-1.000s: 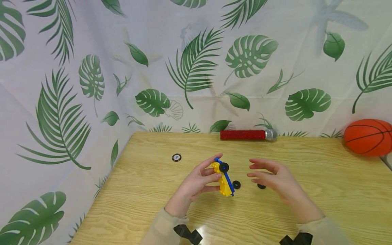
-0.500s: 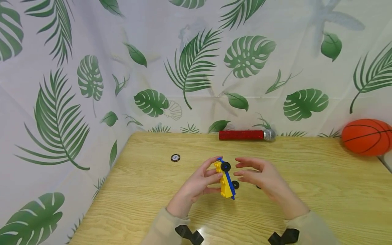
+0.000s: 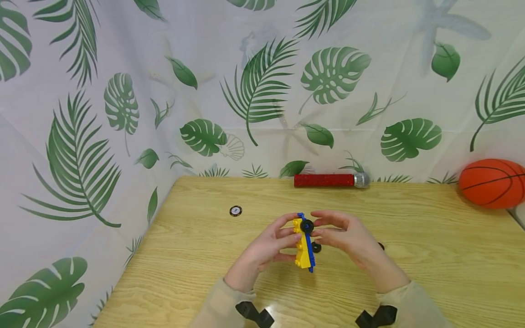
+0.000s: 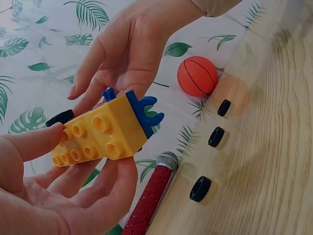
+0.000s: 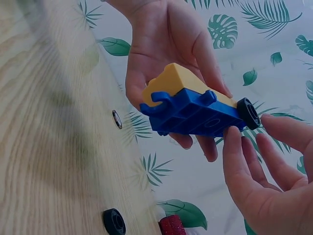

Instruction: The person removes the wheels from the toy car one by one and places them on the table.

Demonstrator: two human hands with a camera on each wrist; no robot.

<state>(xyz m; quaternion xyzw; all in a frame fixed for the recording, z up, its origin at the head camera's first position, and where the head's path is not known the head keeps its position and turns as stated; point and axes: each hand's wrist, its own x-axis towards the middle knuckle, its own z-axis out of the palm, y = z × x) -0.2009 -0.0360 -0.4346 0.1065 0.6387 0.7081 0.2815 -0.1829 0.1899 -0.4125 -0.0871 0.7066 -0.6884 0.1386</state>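
My left hand [image 3: 268, 243] holds a toy car [image 3: 302, 253] made of yellow and blue building-block pieces, gripping its studded yellow side. The blue underside [image 5: 195, 115] faces my right hand [image 3: 346, 234]. One black wheel [image 5: 248, 113] sits at one end of the car. The right fingers are spread and gently bent, with fingertips right at that wheel and the blue base. A bare blue axle stub [image 5: 209, 98] shows at the other end. On the table lie loose black wheels, one below the car [image 3: 316, 247] and another partly behind the right wrist [image 3: 381, 246]; the left wrist view shows three.
A red glittery microphone [image 3: 324, 180] lies along the back edge of the wooden table [image 3: 172, 255]. An orange toy basketball [image 3: 492, 183] is at the back right. To the left lies a round poker chip [image 3: 235, 211]. A leaf-patterned curtain [image 3: 262, 91] hangs behind.
My right hand has moved left until its fingertips reach the car's wheel. The left hand has shifted slightly right, turning the car more upright in the head view.
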